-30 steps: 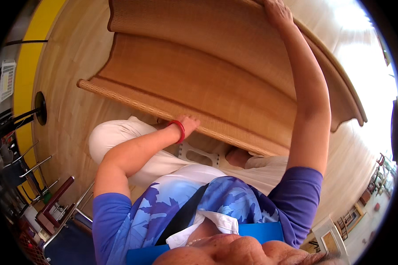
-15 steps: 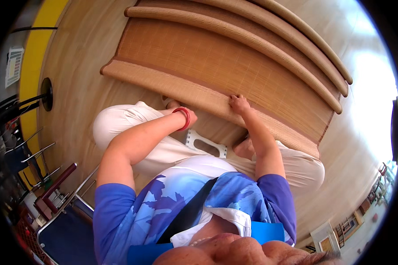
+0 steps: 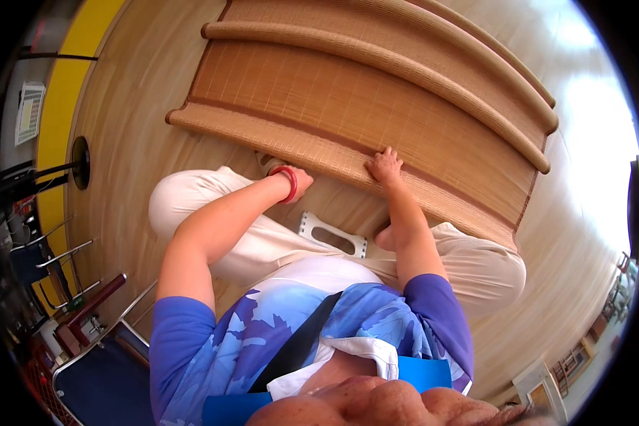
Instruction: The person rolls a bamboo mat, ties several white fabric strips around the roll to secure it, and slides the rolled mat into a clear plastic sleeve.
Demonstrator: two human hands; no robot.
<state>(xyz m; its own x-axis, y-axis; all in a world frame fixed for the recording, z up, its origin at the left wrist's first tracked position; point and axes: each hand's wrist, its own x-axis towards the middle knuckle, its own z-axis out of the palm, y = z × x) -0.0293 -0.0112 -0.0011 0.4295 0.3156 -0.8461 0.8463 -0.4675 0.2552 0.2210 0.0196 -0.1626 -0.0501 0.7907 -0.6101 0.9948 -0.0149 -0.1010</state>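
Observation:
A tan woven mat (image 3: 298, 78) with brown edging lies on the floor before me, its surface raised in long folds. My right hand (image 3: 385, 167) rests on the rounded near fold, fingers spread over its far side. Just short of that fold is my left hand (image 3: 302, 183), wearing a red bangle (image 3: 291, 183) at the wrist. Its fingers look curled, and whatever they may hold is hidden. Between my knees stands a white stool (image 3: 331, 234) with a slot in its top.
On the left are a navy-seated metal chair (image 3: 103, 380), a round black stand base (image 3: 81, 163) and a white basket (image 3: 30, 111) by a yellow strip (image 3: 57, 99). Wooden furniture (image 3: 571, 362) is far right. My bent legs flank the stool.
My right hand's fingers, more bunched before, have spread farther over the fold. The far folds sit slightly differently in view. My left hand stays nearly in place.

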